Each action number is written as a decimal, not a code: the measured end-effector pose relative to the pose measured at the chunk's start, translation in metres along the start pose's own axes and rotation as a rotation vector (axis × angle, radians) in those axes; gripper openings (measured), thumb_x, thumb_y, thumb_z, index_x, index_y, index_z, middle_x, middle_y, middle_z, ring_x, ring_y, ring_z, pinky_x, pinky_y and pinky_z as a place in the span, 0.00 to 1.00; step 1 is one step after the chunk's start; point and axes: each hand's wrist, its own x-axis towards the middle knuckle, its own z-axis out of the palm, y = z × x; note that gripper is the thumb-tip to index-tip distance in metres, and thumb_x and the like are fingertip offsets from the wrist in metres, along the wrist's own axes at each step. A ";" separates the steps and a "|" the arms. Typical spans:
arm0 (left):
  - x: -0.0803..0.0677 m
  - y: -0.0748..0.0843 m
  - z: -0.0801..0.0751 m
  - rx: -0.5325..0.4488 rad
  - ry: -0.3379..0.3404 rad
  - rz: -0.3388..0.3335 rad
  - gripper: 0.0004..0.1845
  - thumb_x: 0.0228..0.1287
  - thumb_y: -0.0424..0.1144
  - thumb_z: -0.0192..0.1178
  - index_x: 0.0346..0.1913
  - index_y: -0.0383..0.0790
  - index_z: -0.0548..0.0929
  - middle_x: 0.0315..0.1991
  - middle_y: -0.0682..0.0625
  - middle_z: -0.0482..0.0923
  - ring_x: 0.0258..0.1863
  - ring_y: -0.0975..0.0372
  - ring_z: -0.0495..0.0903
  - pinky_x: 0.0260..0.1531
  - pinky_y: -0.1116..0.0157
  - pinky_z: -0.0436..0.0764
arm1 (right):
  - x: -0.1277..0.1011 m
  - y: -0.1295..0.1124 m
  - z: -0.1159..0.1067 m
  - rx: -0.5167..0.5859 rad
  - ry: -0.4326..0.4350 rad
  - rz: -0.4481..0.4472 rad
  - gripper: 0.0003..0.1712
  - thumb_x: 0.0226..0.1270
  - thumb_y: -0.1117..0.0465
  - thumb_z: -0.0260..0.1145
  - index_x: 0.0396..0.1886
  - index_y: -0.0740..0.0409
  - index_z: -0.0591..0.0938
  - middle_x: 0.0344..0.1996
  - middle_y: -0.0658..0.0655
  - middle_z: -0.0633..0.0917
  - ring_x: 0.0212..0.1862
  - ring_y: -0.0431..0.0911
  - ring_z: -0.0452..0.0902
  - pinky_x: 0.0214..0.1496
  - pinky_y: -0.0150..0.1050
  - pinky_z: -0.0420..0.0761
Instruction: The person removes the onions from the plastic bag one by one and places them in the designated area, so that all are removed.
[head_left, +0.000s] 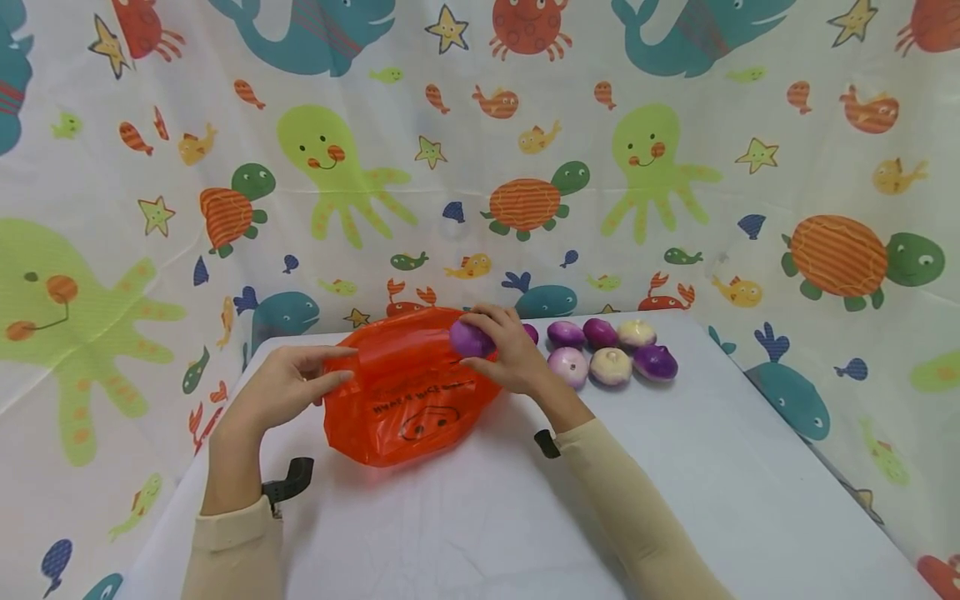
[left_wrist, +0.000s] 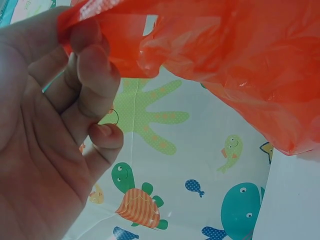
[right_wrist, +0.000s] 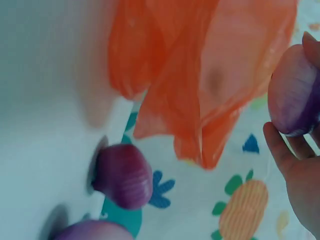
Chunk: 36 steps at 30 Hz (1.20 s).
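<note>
From the head camera, a person's left hand (head_left: 288, 385) pinches the near-left rim of an orange plastic bag (head_left: 405, 392) lying on a white table (head_left: 525, 500), while the right hand (head_left: 504, 350) grips a purple onion (head_left: 471, 338) at the bag's far rim, fingers curled round it. To the right of that hand, six more onions (head_left: 611, 354), purple and pale, sit in two rows near the table's back edge, against a sea-creature curtain (head_left: 645, 158).

The left wrist camera shows the left hand's fingers (left_wrist: 92, 75) folded over a fold of the orange plastic bag (left_wrist: 240, 60), the film bunched between thumb and fingers, printed curtain behind.

The right wrist camera, blurred, shows the purple onion (right_wrist: 292, 92) cradled against the right hand's fingers (right_wrist: 300, 170), beside the hanging orange film (right_wrist: 200, 75). Another purple onion (right_wrist: 122, 175) rests at the table's edge, with part of one more below it.
</note>
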 end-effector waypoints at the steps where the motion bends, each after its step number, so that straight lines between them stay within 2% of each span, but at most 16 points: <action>1: 0.000 0.000 0.000 -0.001 -0.001 -0.002 0.25 0.71 0.53 0.67 0.65 0.48 0.84 0.38 0.49 0.88 0.36 0.53 0.83 0.35 0.62 0.86 | -0.002 0.002 -0.003 0.001 0.024 0.002 0.36 0.62 0.52 0.79 0.69 0.45 0.77 0.70 0.55 0.73 0.69 0.52 0.65 0.64 0.53 0.82; 6: 0.000 0.001 -0.001 0.009 -0.001 -0.013 0.25 0.71 0.54 0.66 0.66 0.49 0.84 0.41 0.48 0.88 0.37 0.53 0.84 0.36 0.62 0.87 | -0.014 0.013 -0.014 -0.002 0.105 0.032 0.36 0.62 0.53 0.80 0.69 0.46 0.78 0.69 0.55 0.74 0.69 0.53 0.65 0.63 0.53 0.83; 15: -0.001 -0.002 0.000 0.012 -0.001 -0.013 0.24 0.71 0.54 0.66 0.65 0.49 0.84 0.36 0.48 0.87 0.34 0.54 0.83 0.34 0.62 0.86 | -0.025 0.031 -0.023 -0.019 0.098 0.079 0.36 0.63 0.52 0.79 0.70 0.45 0.77 0.70 0.55 0.74 0.71 0.55 0.66 0.64 0.56 0.82; 21: 0.000 0.000 0.000 0.011 0.003 -0.008 0.25 0.71 0.53 0.67 0.66 0.48 0.84 0.38 0.48 0.87 0.35 0.53 0.83 0.35 0.62 0.86 | -0.031 0.039 -0.031 -0.039 0.039 0.161 0.37 0.62 0.56 0.79 0.70 0.44 0.76 0.71 0.53 0.73 0.73 0.54 0.66 0.66 0.57 0.80; 26: 0.000 0.000 0.000 0.003 -0.004 -0.023 0.25 0.71 0.54 0.66 0.66 0.48 0.84 0.41 0.47 0.88 0.37 0.53 0.84 0.36 0.62 0.87 | -0.035 0.046 -0.038 -0.056 -0.009 0.235 0.37 0.59 0.59 0.80 0.68 0.47 0.77 0.70 0.53 0.75 0.72 0.54 0.69 0.69 0.58 0.78; 32: -0.001 0.001 -0.002 0.010 -0.004 -0.046 0.27 0.70 0.57 0.66 0.67 0.50 0.83 0.42 0.47 0.88 0.38 0.53 0.83 0.37 0.62 0.86 | -0.038 0.051 -0.045 -0.104 -0.046 0.271 0.37 0.58 0.56 0.80 0.67 0.47 0.77 0.68 0.54 0.77 0.70 0.55 0.72 0.70 0.59 0.77; 36: -0.001 0.000 -0.002 0.011 -0.002 -0.047 0.27 0.70 0.57 0.66 0.67 0.50 0.83 0.42 0.47 0.88 0.38 0.53 0.83 0.37 0.62 0.86 | -0.039 0.052 -0.050 -0.131 -0.070 0.311 0.36 0.59 0.56 0.78 0.68 0.47 0.77 0.71 0.54 0.75 0.72 0.56 0.71 0.72 0.59 0.74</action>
